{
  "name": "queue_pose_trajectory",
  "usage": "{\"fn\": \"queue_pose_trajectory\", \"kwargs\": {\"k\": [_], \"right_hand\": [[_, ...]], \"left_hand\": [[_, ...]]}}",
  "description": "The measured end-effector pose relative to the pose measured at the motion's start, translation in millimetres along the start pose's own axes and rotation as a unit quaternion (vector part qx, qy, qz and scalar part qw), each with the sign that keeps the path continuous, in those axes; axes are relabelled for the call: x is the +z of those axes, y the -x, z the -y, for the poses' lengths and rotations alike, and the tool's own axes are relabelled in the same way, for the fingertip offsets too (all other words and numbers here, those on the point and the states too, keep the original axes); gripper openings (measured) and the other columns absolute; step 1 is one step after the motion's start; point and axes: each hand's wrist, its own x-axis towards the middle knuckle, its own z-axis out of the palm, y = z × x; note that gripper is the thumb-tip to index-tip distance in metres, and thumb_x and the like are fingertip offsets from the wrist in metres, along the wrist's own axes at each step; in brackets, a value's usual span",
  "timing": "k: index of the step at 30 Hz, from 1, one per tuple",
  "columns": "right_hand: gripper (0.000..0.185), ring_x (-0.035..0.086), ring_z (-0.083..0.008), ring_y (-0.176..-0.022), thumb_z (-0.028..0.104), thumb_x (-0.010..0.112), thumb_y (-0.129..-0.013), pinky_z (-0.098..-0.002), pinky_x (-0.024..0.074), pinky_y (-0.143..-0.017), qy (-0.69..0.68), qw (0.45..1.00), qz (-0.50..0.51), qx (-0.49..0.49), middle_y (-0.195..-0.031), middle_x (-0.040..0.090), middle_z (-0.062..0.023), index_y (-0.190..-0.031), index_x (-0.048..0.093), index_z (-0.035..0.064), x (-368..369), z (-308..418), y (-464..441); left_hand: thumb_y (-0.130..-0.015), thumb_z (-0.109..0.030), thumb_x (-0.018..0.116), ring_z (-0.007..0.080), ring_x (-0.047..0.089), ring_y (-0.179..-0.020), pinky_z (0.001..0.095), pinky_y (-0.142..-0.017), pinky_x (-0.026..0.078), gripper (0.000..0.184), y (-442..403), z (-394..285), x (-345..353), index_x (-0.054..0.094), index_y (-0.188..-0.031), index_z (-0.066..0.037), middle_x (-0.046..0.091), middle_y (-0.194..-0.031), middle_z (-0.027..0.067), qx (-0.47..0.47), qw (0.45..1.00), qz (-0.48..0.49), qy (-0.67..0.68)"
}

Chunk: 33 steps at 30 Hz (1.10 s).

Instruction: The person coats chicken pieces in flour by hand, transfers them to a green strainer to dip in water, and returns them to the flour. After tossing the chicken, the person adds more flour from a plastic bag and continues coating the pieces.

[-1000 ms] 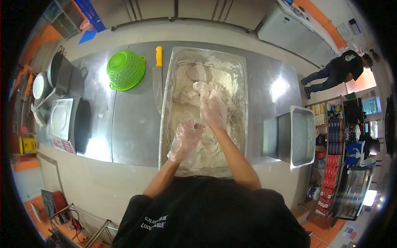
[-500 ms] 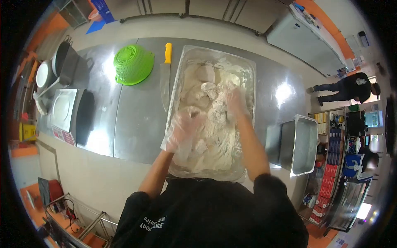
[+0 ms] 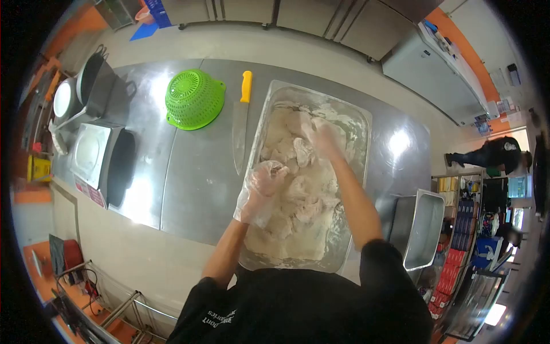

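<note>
A long metal tray (image 3: 358,166) on the steel table holds white flour with several flour-coated pieces (image 3: 303,150) in it. My left hand (image 3: 264,186), in a clear plastic glove, is over the tray's left side with its fingers curled; what it holds, if anything, is hidden. My right hand (image 3: 325,137), also gloved and blurred by motion, reaches into the upper part of the tray by the coated pieces. Its fingers are smeared, so its grip cannot be made out.
Left of the tray lie a knife (image 3: 240,123) with a yellow handle and an upturned green colander (image 3: 195,100). A scale (image 3: 94,157) and pots stand farther left. A deep metal pan (image 3: 421,229) is at the right. Another person (image 3: 498,155) stands at the far right.
The view has shifted, so the tray appears farther right and lower. My right hand has moved toward the tray's far end. Several coated pieces now lie in the middle of the tray.
</note>
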Motion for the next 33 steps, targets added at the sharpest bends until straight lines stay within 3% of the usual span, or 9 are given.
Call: {"fn": "queue_pose_trajectory", "kwargs": {"k": [5,7,11,14,20,24,26,29,33], "right_hand": [[0.027,0.056,-0.0216,-0.064,0.023,0.047,-0.09,-0.0331,0.0467,-0.06,0.183,0.917,-0.16,-0.317,-0.075,0.06,-0.0099,-0.093,0.06,-0.0002,112,-48,-53],[0.022,0.054,-0.018,-0.063,0.021,0.047,-0.09,-0.0301,0.0462,-0.059,-0.078,0.972,0.003,-0.223,-0.075,0.058,-0.0069,-0.089,0.058,0.002,137,-66,-45],[0.018,0.052,-0.013,-0.061,0.018,0.046,-0.091,-0.0263,0.0455,-0.056,-0.405,0.886,0.203,-0.097,-0.075,0.057,-0.002,-0.085,0.056,0.0051,150,-73,5],[0.019,0.054,-0.0153,-0.064,0.02,0.045,-0.091,-0.029,0.0464,-0.058,-0.364,0.89,0.255,-0.098,-0.079,0.058,-0.0046,-0.091,0.055,0.004,141,-50,83],[0.027,0.059,-0.0201,-0.07,0.023,0.043,-0.091,-0.0342,0.0483,-0.063,-0.235,0.919,0.307,-0.082,-0.086,0.061,-0.0098,-0.104,0.054,0.0018,81,-32,131],[0.034,0.062,-0.0232,-0.074,0.025,0.041,-0.091,-0.0377,0.0495,-0.066,-0.156,0.946,0.283,0.024,-0.091,0.063,-0.0133,-0.112,0.053,0.0004,32,-84,102],[0.024,0.059,-0.0197,-0.072,0.017,0.046,-0.086,-0.0352,0.0481,-0.065,0.242,0.922,0.302,0.004,-0.085,0.062,-0.0124,-0.099,0.058,0.0012,11,-40,121],[0.034,0.06,-0.0214,-0.078,0.014,0.045,-0.085,-0.0367,0.0476,-0.072,0.238,0.932,0.274,-0.028,-0.09,0.062,-0.016,-0.116,0.053,0.0031,-13,15,182],[0.043,0.056,-0.0238,-0.083,0.019,0.047,-0.085,-0.0402,0.044,-0.075,0.014,0.92,0.341,0.194,-0.089,0.06,-0.0138,-0.124,0.047,0.0035,-1,16,210]], "left_hand": [[-0.088,-0.02,0.058,0.009,0.052,-0.069,0.0248,-0.065,0.044,0.017,6,-4,-5,0.061,-0.093,-0.004,0.059,-0.075,0.0014,0.012,0.995,-0.039,0.095],[-0.089,-0.018,0.057,0.0088,0.052,-0.071,0.0241,-0.066,0.044,0.016,7,4,-7,0.06,-0.094,-0.003,0.058,-0.077,0.0012,0.035,0.993,-0.053,0.099],[-0.091,-0.015,0.053,0.0081,0.051,-0.07,0.0229,-0.065,0.043,0.014,1,31,0,0.059,-0.094,-0.002,0.056,-0.076,-0.0001,0.101,0.985,-0.105,0.096],[-0.089,-0.016,0.055,0.0106,0.054,-0.069,0.0249,-0.063,0.045,0.014,2,29,1,0.059,-0.094,-0.002,0.057,-0.075,0.001,-0.002,0.989,-0.052,0.135],[-0.089,-0.022,0.045,0.0307,0.058,-0.058,0.0349,-0.054,0.047,0.025,13,21,9,0.057,-0.096,-0.002,0.057,-0.069,0.0195,0.008,0.97,-0.027,-0.241],[-0.079,-0.013,0.048,0.0382,0.058,-0.07,0.0423,-0.065,0.048,0.034,44,127,55,0.053,-0.095,0.016,0.058,-0.079,0.0295,0.305,0.629,0.01,-0.715],[-0.08,-0.013,0.047,0.0385,0.057,-0.078,0.0439,-0.07,0.047,0.034,60,97,45,0.053,-0.104,0.01,0.058,-0.088,0.0298,0.167,0.758,0.197,-0.6],[-0.084,-0.012,0.042,0.0285,0.063,-0.077,0.038,-0.058,0.052,0.038,91,112,49,0.048,-0.118,0.004,0.06,-0.093,0.0277,0.207,0.814,0.189,-0.509],[-0.083,-0.011,0.047,0.0348,0.059,-0.092,0.0382,-0.076,0.05,0.053,108,55,18,0.031,-0.132,0.002,0.058,-0.104,0.0268,0.113,0.859,0.332,-0.372]]}}
